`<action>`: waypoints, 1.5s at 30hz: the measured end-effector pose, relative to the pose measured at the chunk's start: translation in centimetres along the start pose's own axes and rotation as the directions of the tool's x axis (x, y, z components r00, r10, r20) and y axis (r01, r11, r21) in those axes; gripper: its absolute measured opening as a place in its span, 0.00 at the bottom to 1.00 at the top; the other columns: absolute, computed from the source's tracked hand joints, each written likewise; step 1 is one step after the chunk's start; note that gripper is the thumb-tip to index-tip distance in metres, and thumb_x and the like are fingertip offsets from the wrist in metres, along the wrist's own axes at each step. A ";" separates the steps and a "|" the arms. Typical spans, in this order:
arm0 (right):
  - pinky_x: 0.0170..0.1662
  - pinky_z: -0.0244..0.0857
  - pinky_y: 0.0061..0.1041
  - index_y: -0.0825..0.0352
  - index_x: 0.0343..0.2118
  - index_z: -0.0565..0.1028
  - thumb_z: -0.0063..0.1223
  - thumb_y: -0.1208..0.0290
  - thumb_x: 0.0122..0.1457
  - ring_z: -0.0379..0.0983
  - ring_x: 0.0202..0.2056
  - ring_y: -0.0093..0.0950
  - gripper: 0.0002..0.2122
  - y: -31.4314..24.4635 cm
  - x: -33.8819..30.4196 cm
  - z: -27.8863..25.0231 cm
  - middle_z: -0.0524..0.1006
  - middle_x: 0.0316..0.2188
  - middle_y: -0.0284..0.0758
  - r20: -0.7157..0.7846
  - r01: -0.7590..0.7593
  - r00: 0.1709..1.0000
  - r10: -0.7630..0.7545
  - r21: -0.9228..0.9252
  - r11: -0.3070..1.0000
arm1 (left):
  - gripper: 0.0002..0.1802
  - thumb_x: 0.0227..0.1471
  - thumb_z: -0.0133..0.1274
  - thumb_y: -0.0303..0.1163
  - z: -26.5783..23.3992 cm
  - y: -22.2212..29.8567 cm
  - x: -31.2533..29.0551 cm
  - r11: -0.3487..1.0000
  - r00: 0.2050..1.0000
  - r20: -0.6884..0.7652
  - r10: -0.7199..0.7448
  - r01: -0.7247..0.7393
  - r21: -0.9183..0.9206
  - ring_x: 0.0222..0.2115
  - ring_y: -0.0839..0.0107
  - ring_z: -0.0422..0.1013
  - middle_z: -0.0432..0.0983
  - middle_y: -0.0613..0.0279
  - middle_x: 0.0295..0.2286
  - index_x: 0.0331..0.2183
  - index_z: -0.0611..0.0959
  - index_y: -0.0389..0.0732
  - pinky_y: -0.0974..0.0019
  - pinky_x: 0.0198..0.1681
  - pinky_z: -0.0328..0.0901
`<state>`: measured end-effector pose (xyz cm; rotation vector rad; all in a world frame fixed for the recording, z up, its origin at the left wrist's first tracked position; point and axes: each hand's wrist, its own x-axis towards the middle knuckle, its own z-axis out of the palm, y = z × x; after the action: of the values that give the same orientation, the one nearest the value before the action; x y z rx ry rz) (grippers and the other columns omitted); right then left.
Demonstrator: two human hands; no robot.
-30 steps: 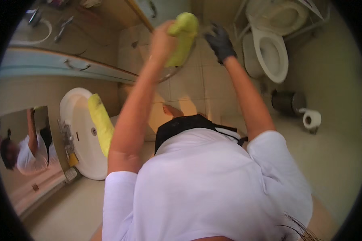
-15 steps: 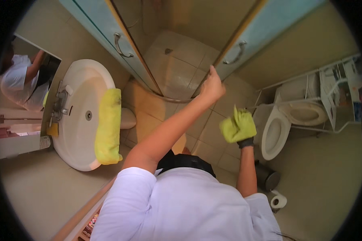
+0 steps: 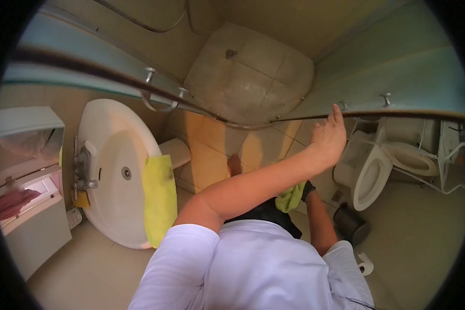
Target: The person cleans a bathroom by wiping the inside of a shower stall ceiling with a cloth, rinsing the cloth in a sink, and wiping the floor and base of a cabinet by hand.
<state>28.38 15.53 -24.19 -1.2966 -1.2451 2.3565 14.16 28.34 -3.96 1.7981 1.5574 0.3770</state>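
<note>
My bare left hand (image 3: 328,138) reaches across to the right, its index finger stretched out at the edge of the right shower door (image 3: 413,77). The finger appears to touch the dark door edge, near two metal handle mounts (image 3: 386,99). The other fingers look loosely bent and hold nothing. Lower down, close to my body, my right hand (image 3: 308,190) wears a dark glove and has a lime-green cloth (image 3: 290,198) bunched in it. My left forearm partly hides the cloth.
The left shower door (image 3: 113,77) stands opposite, with the tiled shower floor (image 3: 248,77) between them. A sink (image 3: 113,206) with a yellow-green towel (image 3: 160,206) over its rim is on the left. At right are a toilet (image 3: 372,178), a black bin (image 3: 351,225) and a paper roll (image 3: 366,266).
My left hand has moved right with the right door, widening the shower opening. My right hand has drawn the cloth down towards my body. The view has tilted forward into the shower.
</note>
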 end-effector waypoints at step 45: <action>0.47 0.59 0.27 0.59 0.52 0.60 0.42 0.43 0.48 0.63 0.45 0.38 0.31 -3.5 34.4 -11.5 0.62 0.50 0.37 -0.174 -0.609 0.670 0.722 0.426 0.669 | 0.23 0.50 0.47 0.41 17.4 -36.7 11.0 0.229 0.711 0.314 -0.629 0.555 -0.800 0.38 0.57 0.69 0.71 0.53 0.38 0.45 0.69 0.36 0.60 0.42 0.63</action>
<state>15.60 41.88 -45.85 -2.1833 -0.2177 2.4421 0.72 33.66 -43.54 0.3065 1.5357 0.6850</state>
